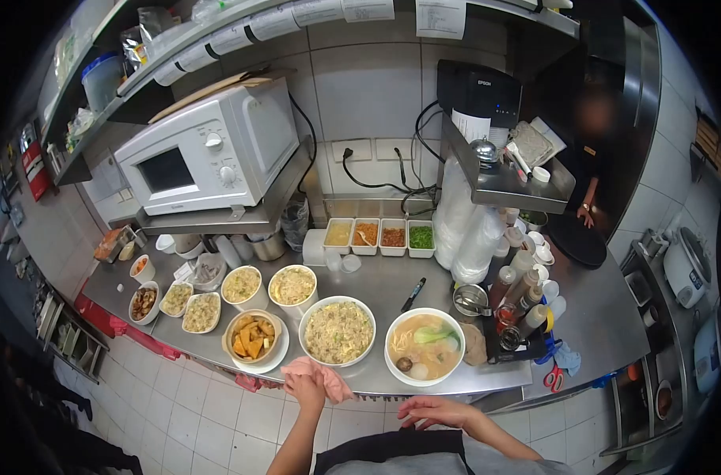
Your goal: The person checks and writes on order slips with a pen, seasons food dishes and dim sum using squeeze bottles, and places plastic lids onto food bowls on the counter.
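Observation:
My left hand (303,389) is closed around a pink cloth (322,372) at the counter's front edge. Just beyond the cloth stand a round bowl of fried rice (337,331) and, to the left, a brown pot of orange-brown chunks (254,336) on a white plate (275,358). My right hand (433,412) hangs in front of the edge with fingers stretched out and nothing in it. Nearest to it is a white bowl of noodle soup (425,348) with green leafy vegetable and a dark mushroom. A black marker (413,294) lies behind the bowls.
Several rice tubs (293,286) and smaller bowls fill the counter's left. Condiment trays (393,237) line the wall. Sauce bottles (525,289) crowd the right, beside red scissors (554,378). A microwave (210,150) and printer (481,95) sit on shelves. Another person (594,166) stands at the right.

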`<act>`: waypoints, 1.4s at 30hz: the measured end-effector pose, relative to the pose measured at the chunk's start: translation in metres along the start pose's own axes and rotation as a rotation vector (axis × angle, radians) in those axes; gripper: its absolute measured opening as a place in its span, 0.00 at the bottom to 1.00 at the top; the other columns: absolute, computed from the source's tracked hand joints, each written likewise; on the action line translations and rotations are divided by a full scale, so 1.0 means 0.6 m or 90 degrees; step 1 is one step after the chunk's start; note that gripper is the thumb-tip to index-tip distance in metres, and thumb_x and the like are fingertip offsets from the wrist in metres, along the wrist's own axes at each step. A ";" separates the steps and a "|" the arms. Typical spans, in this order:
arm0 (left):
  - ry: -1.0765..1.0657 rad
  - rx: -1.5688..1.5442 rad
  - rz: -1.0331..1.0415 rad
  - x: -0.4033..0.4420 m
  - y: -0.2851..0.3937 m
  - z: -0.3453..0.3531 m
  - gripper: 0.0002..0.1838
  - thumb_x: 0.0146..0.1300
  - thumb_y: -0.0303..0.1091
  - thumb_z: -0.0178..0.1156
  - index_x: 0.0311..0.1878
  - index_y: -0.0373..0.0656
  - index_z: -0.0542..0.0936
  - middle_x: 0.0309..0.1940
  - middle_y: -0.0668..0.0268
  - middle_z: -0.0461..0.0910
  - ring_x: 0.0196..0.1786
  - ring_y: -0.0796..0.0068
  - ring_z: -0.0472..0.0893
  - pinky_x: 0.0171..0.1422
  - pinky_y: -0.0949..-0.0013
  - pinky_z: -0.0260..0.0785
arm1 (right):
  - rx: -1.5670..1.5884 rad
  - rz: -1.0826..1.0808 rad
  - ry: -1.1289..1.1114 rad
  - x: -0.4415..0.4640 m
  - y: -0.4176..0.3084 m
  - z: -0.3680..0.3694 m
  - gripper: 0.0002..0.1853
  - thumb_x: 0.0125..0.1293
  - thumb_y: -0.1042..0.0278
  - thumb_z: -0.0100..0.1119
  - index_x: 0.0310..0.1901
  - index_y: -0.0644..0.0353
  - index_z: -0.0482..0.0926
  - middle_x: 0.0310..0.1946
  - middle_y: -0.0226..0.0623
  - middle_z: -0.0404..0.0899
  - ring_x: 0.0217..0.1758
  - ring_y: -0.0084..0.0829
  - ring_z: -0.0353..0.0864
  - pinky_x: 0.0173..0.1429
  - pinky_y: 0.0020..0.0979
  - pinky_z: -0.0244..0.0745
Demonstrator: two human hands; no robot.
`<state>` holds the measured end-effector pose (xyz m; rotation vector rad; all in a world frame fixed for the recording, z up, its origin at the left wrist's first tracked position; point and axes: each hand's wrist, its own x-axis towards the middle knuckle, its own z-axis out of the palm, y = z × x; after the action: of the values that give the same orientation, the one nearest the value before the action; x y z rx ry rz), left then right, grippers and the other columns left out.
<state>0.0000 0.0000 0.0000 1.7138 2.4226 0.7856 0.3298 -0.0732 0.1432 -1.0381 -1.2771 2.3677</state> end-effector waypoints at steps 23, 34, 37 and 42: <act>-0.676 -0.212 -0.055 0.130 0.020 -0.310 0.22 0.63 0.46 0.58 0.46 0.33 0.78 0.31 0.62 0.81 0.33 0.76 0.80 0.40 0.72 0.72 | -0.137 -0.202 0.524 0.217 -0.337 -0.356 0.12 0.63 0.65 0.55 0.45 0.62 0.76 0.36 0.35 0.81 0.38 0.27 0.81 0.39 0.29 0.77; -0.661 -0.292 -0.085 0.169 -0.037 -0.359 0.19 0.65 0.40 0.56 0.49 0.30 0.76 0.32 0.61 0.81 0.35 0.76 0.81 0.42 0.74 0.72 | -0.871 -0.190 0.874 0.369 -0.410 -0.530 0.12 0.47 0.77 0.59 0.37 0.59 0.82 0.34 0.49 0.80 0.39 0.48 0.80 0.46 0.40 0.76; -0.666 -0.292 -0.077 0.176 -0.036 -0.363 0.19 0.66 0.38 0.56 0.50 0.29 0.75 0.32 0.60 0.81 0.36 0.76 0.81 0.43 0.74 0.72 | -0.942 -0.160 0.749 0.371 -0.412 -0.532 0.15 0.46 0.74 0.62 0.40 0.57 0.82 0.35 0.50 0.80 0.40 0.47 0.80 0.48 0.41 0.75; -0.633 -0.364 -0.030 0.196 -0.015 -0.359 0.18 0.65 0.38 0.55 0.47 0.31 0.76 0.32 0.60 0.80 0.34 0.73 0.79 0.40 0.71 0.72 | -0.963 -0.066 0.719 0.395 -0.411 -0.541 0.20 0.45 0.71 0.64 0.45 0.53 0.81 0.36 0.47 0.80 0.42 0.47 0.80 0.49 0.41 0.75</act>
<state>-0.1254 0.0250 0.2094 1.3242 1.3897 0.3895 0.3608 0.3963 0.1150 -1.9806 -2.1937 0.0389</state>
